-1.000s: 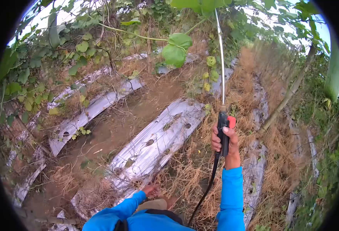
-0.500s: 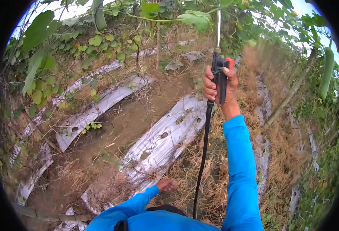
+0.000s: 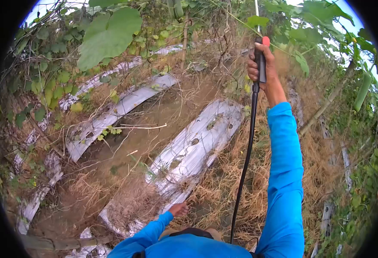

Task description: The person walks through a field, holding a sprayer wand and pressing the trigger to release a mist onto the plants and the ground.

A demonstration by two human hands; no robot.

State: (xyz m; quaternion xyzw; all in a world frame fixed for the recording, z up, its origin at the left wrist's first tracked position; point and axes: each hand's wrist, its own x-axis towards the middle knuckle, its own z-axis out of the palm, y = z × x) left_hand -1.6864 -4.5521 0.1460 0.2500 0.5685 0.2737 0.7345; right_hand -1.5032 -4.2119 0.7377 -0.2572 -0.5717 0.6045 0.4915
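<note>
My right hand (image 3: pixel 264 66) is raised, its fingers wrapped around the black handle of a sprayer wand (image 3: pixel 262 64). A red part (image 3: pixel 266 41) sits at the top of the handle, just above the thumb. The metal tube (image 3: pixel 257 13) points up among the leaves, and its tip is out of view. From the handle's lower end a black hose (image 3: pixel 247 155) runs down beside my right arm. Low in front of my body, my left hand (image 3: pixel 179 209) has its fingers loosely curled, with nothing visible in them. It is nearest to the plastic-covered bed.
Torn silvery plastic mulch (image 3: pixel 193 146) covers strips of soil, with dry straw (image 3: pixel 223 193) between. A large leaf (image 3: pixel 111 38) hangs close at upper left. Long green gourds (image 3: pixel 362 91) hang from the vines. A slanted pole (image 3: pixel 328 101) stands at right; another pole (image 3: pixel 56 244) lies low at left.
My right hand has moved slightly up and right with the sprayer wand. My left hand has shifted a little left, fingers more curled. The view has shifted, bringing a large leaf closer.
</note>
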